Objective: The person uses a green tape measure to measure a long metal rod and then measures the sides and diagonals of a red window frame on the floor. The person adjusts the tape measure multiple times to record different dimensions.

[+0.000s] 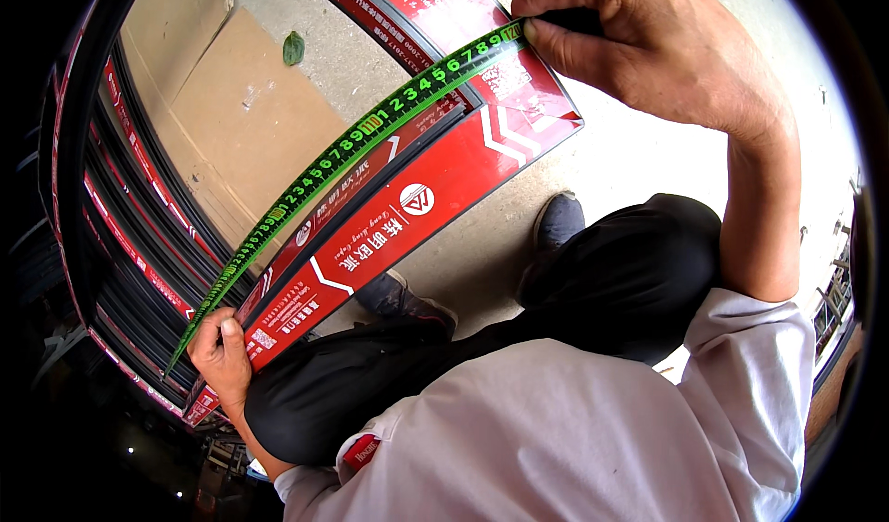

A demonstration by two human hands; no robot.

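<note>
A bright green tape measure blade is stretched slantwise over a frame with red printed film, from lower left to upper right. My right hand is closed at the frame's far right corner, its thumb and forefinger pinching the tape and a dark part beside it, mostly hidden by the fingers. At the frame's near left corner, my left hand is closed with the thumb on top, against the blade. The blade's tip runs a little past that hand. Whether the left fingers also grip the frame is hidden.
Several dark frame bars with red film strips lie side by side at the left. Flat brown cardboard covers the floor inside the frame, and a green leaf lies near it. My bent knees and dark shoes are close to the frame's near side.
</note>
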